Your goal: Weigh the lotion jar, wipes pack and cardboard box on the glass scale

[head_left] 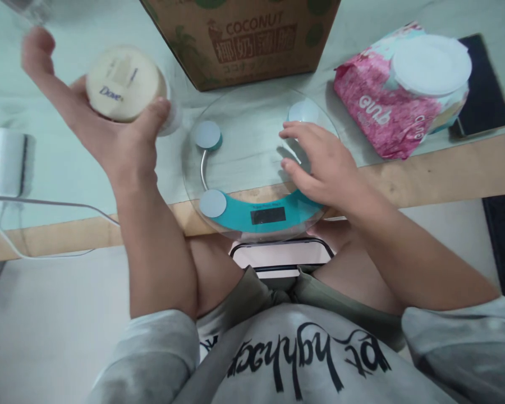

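Observation:
My left hand (122,140) is closed around a cream-lidded Dove jar (124,84), held above the table with its lid toward me. Between my arms lies a round glass scale (248,163) with a teal band, grey discs and a dark display. It reaches over the table's front edge. Over the scale's right side is my right hand (326,163), fingers apart and nothing in them. Whether its fingertips touch the glass, I cannot tell.
A brown carton (252,45) printed "COCONUT" stands behind the scale. To the right are a pink soft pack (374,112) with a white lid and a dark flat device (486,90). At left lie a white device (6,163) and a pale cable (59,202).

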A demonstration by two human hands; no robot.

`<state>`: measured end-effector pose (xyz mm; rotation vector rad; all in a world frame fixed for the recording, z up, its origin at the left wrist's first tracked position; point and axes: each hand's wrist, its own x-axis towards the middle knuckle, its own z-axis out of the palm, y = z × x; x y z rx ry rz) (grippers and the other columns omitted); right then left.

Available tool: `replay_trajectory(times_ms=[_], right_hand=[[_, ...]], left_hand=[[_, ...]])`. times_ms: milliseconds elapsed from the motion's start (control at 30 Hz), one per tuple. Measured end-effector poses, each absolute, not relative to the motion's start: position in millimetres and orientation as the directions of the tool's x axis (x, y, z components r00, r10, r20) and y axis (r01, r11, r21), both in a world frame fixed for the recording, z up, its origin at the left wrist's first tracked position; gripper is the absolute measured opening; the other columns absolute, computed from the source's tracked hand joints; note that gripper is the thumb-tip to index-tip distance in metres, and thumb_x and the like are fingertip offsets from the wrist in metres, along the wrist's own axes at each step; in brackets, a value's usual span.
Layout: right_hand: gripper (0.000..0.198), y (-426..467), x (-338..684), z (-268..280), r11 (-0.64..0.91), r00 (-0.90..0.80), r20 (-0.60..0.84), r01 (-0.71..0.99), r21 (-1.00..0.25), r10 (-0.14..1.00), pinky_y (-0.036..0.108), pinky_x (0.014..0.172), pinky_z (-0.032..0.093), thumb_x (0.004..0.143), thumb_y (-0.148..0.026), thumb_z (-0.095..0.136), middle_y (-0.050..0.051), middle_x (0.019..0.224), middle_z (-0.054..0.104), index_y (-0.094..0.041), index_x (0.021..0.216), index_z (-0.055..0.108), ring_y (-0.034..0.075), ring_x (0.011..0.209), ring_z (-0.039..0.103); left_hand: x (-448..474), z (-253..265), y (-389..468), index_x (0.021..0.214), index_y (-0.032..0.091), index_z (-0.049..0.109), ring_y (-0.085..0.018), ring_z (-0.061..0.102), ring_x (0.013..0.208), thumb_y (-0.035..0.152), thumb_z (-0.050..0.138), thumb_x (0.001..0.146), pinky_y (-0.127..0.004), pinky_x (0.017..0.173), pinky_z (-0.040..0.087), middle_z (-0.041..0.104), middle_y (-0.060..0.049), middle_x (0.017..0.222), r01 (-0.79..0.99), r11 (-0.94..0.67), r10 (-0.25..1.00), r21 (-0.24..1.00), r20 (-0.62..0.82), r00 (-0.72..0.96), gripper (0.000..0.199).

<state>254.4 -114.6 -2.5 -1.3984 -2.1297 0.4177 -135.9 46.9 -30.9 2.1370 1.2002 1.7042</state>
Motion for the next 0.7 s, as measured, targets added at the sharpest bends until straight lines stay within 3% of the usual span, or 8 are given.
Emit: replay_trajectory(times_ms=[67, 133, 200, 233, 367, 500, 700], right_hand=[[0.046, -114, 256, 1, 0.335, -0.193, 0.285, 0.697, -0.634, 0.939, 0.044, 0.118, 0.054, 0.101, -0.048, 0.043, 0.009, 0.142, 0.063, -0.021, 0.136, 0.058, 0.022, 0.134, 0.062], [0.043, -113, 256, 4, 0.255, -0.081, 0.267, 0.648, -0.718, 0.96, 0.039, 0.115, 0.055, 0.104, -0.051, 0.039, 0.007, 0.136, 0.066, -0.024, 0.132, 0.058, 0.019, 0.126, 0.065], [0.044, -113, 255, 5, 0.228, 0.0, 0.281, 0.588, -0.776, 0.96, 0.036, 0.111, 0.056, 0.105, -0.055, 0.038, 0.005, 0.129, 0.068, -0.025, 0.128, 0.06, 0.017, 0.121, 0.066], [0.048, -113, 255, 5, 0.236, 0.032, 0.303, 0.552, -0.8, 0.952, 0.035, 0.106, 0.057, 0.105, -0.059, 0.038, 0.005, 0.125, 0.069, -0.023, 0.126, 0.062, 0.017, 0.117, 0.066], [0.06, -111, 252, 2, 0.296, 0.103, 0.371, 0.429, -0.853, 0.923, 0.033, 0.088, 0.056, 0.103, -0.069, 0.036, 0.007, 0.114, 0.069, -0.018, 0.114, 0.067, 0.017, 0.103, 0.065], [0.053, -108, 254, -3, 0.29, 0.079, 0.352, 0.415, -0.862, 0.933, 0.037, 0.091, 0.056, 0.103, -0.064, 0.033, 0.006, 0.118, 0.068, -0.023, 0.115, 0.064, 0.018, 0.102, 0.066], [0.052, -110, 253, 1, 0.233, 0.032, 0.287, 0.501, -0.833, 0.957, 0.038, 0.098, 0.056, 0.103, -0.064, 0.027, 0.003, 0.122, 0.069, -0.027, 0.117, 0.061, 0.019, 0.109, 0.067]], left_hand=[[-99, -18, 32, 0.153, 0.039, 0.031, -0.024, 0.061, 0.116, 0.067, 0.102, 0.02, -0.035, 0.092, 0.057, 0.032, 0.002, 0.16, 0.333, -0.82, 0.562, 0.465, 0.76, 0.325, 0.154], [-50, -5, 6, 0.157, 0.041, 0.029, -0.028, 0.062, 0.123, 0.078, 0.099, 0.022, -0.039, 0.106, 0.056, 0.03, 0.0, 0.165, 0.204, -0.843, 0.537, 0.497, 0.764, 0.356, 0.157], [-2, 3, -24, 0.156, 0.042, 0.028, -0.032, 0.063, 0.124, 0.09, 0.09, 0.031, -0.044, 0.103, 0.058, 0.032, -0.006, 0.167, 0.109, -0.802, 0.582, 0.587, 0.727, 0.364, 0.148], [17, 7, -37, 0.154, 0.041, 0.031, -0.034, 0.063, 0.125, 0.092, 0.089, 0.033, -0.047, 0.104, 0.057, 0.032, -0.008, 0.166, 0.15, -0.739, 0.658, 0.657, 0.656, 0.369, 0.142], [50, 12, -58, 0.148, 0.042, 0.037, -0.036, 0.063, 0.123, 0.089, 0.091, 0.031, -0.049, 0.1, 0.057, 0.035, -0.01, 0.163, 0.201, -0.66, 0.713, 0.724, 0.519, 0.471, 0.138], [42, 10, -54, 0.147, 0.042, 0.04, -0.038, 0.063, 0.121, 0.084, 0.094, 0.026, -0.05, 0.097, 0.057, 0.035, -0.011, 0.163, 0.239, -0.588, 0.772, 0.773, 0.448, 0.451, 0.139], [24, 3, -49, 0.158, 0.05, 0.021, -0.036, 0.063, 0.126, 0.092, 0.082, 0.05, -0.048, 0.096, 0.057, 0.031, -0.009, 0.165, 0.128, -0.755, 0.573, 0.644, 0.552, 0.606, 0.131]])
